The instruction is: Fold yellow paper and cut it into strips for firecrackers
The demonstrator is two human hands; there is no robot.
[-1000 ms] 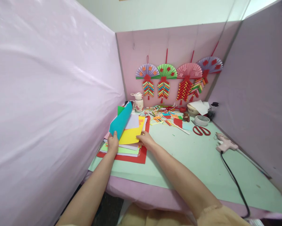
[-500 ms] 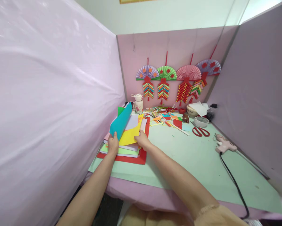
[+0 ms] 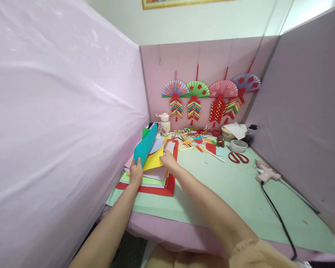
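Observation:
A stack of coloured paper sheets (image 3: pixel 153 181) lies at the table's left side on a red sheet (image 3: pixel 169 186). My left hand (image 3: pixel 136 173) grips the near edge of a teal sheet (image 3: pixel 145 146) and holds it folded up and back, along with the sheets behind it. My right hand (image 3: pixel 168 160) pinches the right edge of a yellow sheet (image 3: pixel 154 159) and lifts it off the stack. Both forearms reach in from below.
Paper scraps (image 3: pixel 196 139) litter the back of the green table (image 3: pixel 234 186). Red scissors (image 3: pixel 238 157), a tape roll (image 3: pixel 238 145), a bowl (image 3: pixel 228 131) and a corded glue gun (image 3: pixel 265 173) sit at right. A small jar (image 3: pixel 164 124) stands by the back wall under paper fans (image 3: pixel 209 91). Pink partitions enclose three sides.
My right hand has moved left and raised the yellow sheet's edge, so the sheet curls upward. My left hand keeps the teal sheet lifted. The view has tilted up a little.

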